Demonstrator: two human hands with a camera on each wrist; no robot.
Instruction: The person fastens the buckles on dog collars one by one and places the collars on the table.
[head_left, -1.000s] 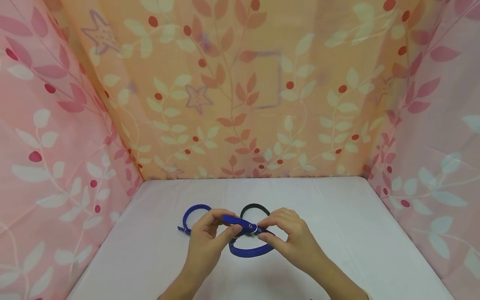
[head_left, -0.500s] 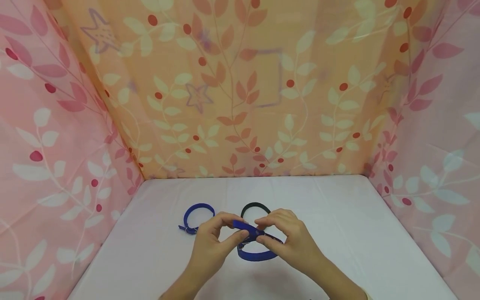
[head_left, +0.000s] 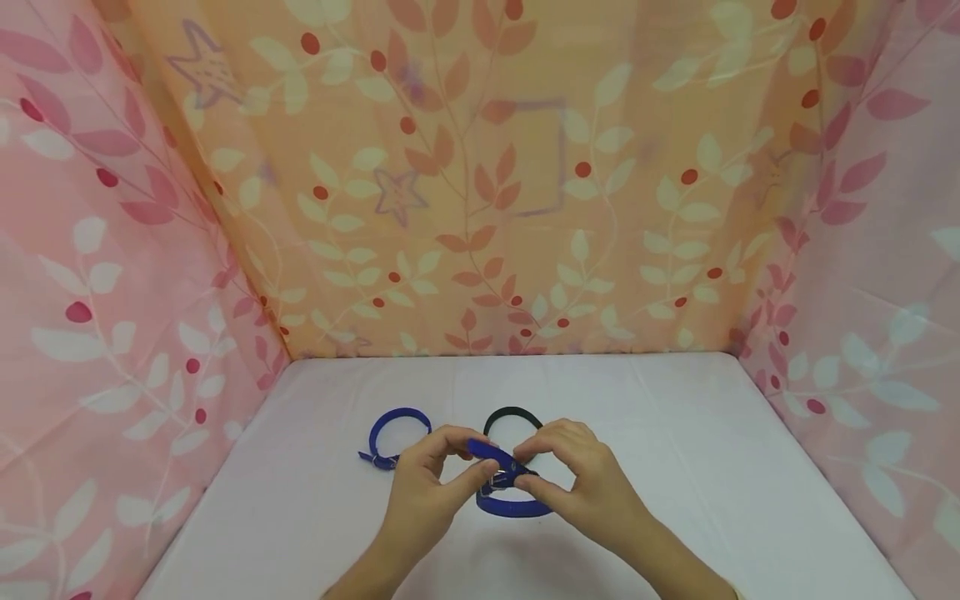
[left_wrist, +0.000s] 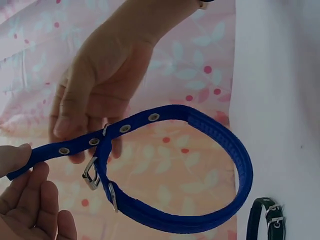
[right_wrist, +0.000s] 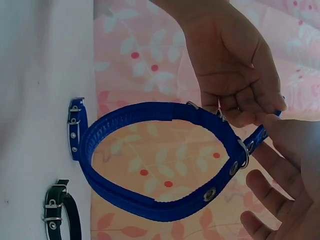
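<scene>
A blue dog collar (head_left: 517,507) is held up between both hands, formed into a loop. My left hand (head_left: 426,487) pinches the strap's free end between thumb and fingers. My right hand (head_left: 596,475) pinches the same strap beside the buckle, its thumb and fingertips near the metal eyelets. In the left wrist view, the strap passes through a metal ring, and the silver buckle (left_wrist: 91,175) hangs just below it with its frame apart from the strap end. Eyelets (right_wrist: 209,194) show along the band in the right wrist view.
A second blue collar (head_left: 372,435) lies looped on the white table (head_left: 300,500), left of the hands. Behind the hands lies a dark collar (head_left: 512,411), also looped. Patterned cloth walls (head_left: 465,208) enclose the table's back and sides.
Both hands have shifted slightly right and down with the collar. The strap end has tilted and slid against the ring, and the buckle now shows between the hands.
</scene>
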